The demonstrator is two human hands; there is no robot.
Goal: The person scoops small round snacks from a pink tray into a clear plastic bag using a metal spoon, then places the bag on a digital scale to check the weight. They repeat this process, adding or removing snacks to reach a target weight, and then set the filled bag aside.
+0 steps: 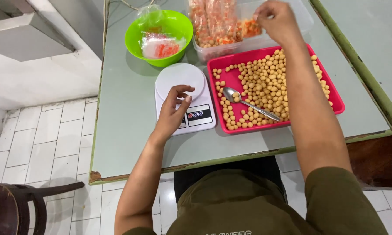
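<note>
Hands [175, 109] [276, 19] touch white scale [180, 85] and clear snack-filled tub [248, 41].

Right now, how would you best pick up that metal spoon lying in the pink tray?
Probably by the metal spoon's handle end, coming from above on the tray's near right. The slim handle points that way and rests on the small round tan snacks, while its bowl faces up near the pink plastic tray's left side, holding one snack.

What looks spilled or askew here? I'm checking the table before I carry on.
Nothing is spilled. The snack balls all lie inside the pink tray, with the spoon resting among them. The scale plate is bare, and the green bowl stands upright.
</note>
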